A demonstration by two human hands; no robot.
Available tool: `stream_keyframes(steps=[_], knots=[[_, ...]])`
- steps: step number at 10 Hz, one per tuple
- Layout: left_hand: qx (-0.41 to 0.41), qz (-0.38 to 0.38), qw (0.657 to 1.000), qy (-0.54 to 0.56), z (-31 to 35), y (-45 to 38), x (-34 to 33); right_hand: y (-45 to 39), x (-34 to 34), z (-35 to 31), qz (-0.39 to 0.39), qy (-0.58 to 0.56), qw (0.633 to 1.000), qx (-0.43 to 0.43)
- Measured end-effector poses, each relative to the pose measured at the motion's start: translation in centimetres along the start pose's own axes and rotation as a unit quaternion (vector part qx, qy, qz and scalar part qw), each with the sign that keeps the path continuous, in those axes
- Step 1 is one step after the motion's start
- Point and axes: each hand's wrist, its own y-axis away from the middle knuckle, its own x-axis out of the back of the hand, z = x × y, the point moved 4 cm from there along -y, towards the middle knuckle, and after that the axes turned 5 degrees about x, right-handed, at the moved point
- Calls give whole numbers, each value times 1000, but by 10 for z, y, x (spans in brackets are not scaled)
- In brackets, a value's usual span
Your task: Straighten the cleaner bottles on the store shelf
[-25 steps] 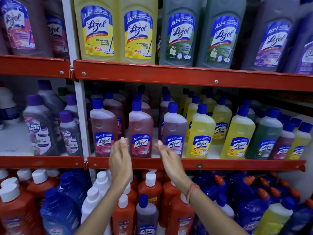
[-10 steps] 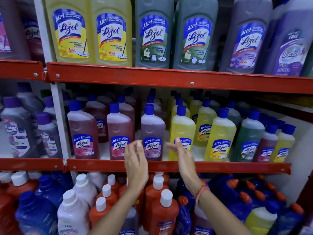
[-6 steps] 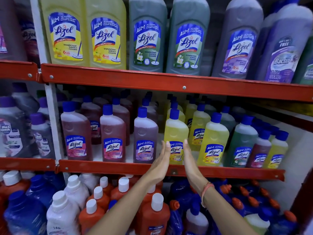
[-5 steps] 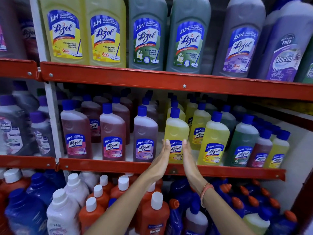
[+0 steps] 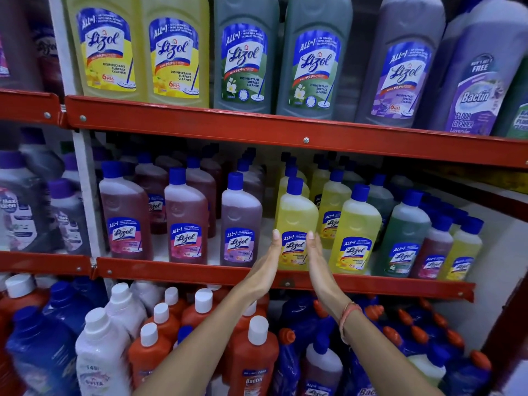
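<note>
A small yellow Lizol bottle (image 5: 295,212) with a blue cap stands upright at the front of the middle shelf (image 5: 177,274). My left hand (image 5: 267,265) lies flat against its left side, fingers straight and together. Pressed the same way on the bottle's right side is my right hand (image 5: 315,264), with an orange thread on the wrist. The bottle's label faces me between the two palms. A purple Lizol bottle (image 5: 240,221) stands to its left and another yellow bottle (image 5: 357,232) to its right, both upright in the front row.
Several rows of small bottles fill the middle shelf behind the front row. Large Lizol bottles (image 5: 243,58) stand on the upper red shelf (image 5: 200,124). Below my arms, orange Bactin bottles (image 5: 251,355) and blue and white bottles crowd the lowest level.
My hands moved right along the front row, from the pink and purple bottles to the yellow one, and closed in on its two sides. The view shifted right too.
</note>
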Motion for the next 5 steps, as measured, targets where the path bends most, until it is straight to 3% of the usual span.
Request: stream_keyframes(steps=[5], knots=[[9, 17, 999, -47, 0, 7, -1, 7, 0, -5, 8, 17, 1000, -9]])
